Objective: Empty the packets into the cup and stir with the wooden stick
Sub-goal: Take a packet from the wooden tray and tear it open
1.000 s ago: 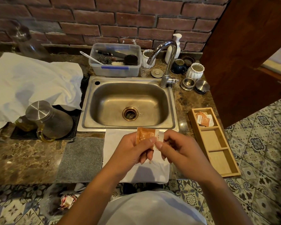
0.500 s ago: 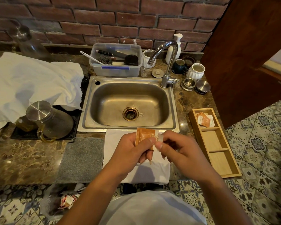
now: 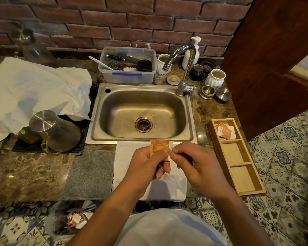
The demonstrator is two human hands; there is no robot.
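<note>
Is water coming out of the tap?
No, it is off. No stream falls from the faucet spout, and the sink basin below holds no pooled water.

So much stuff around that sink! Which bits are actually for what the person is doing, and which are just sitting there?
For the job:
- orange packet, pinched between left hand and right hand
- spare packets in the wooden tray
- possibly one of the cups behind the sink

Just lying about:
- tap
- soap bottle
- plastic tub
- jug
- grey mat
- white cloth

No stirring stick clearly visible.
</note>
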